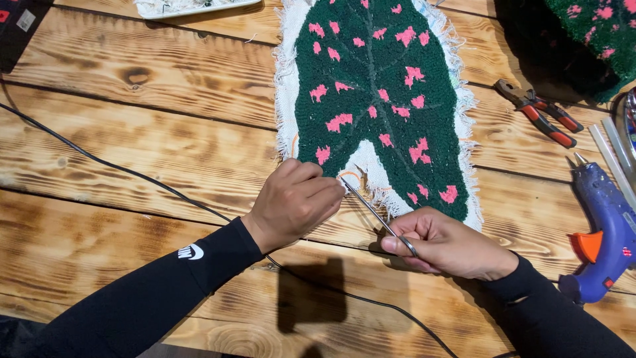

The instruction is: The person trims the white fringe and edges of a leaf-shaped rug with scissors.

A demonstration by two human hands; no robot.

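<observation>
A tufted rug piece (377,99) shaped like a dark green leaf with pink flecks lies flat on the scorched plank table (132,132), its pile bordered by frayed white backing cloth (286,86); at the notch between the two lower lobes the left hand (298,199) is closed in a pinch on the loose edge of that backing, fingers curled and knuckles up; the right hand (444,242) is closed around the handles of slim metal scissors (377,215), whose blades run up and leftward so the tips meet the cloth just beside the left fingertips. The piece looks soft and limp, light for its spread, and likely to sag or fold if lifted by one corner; the pile seems dense and springy, while the raw fringe looks weak, apt to shed threads when tugged; the firmer hold is probably the woven backing close against the pile, not the fringe. A thin black cable (132,174) crosses the planks under the left forearm; to the right lie red-handled pliers (543,114), pale glue sticks (613,156) and a blue glue gun (606,232) with an orange trigger, all well apart from the hands; a second green-and-pink tufted piece (599,33) sits at the top right corner; a white tray edge (192,6) shows at the top.
</observation>
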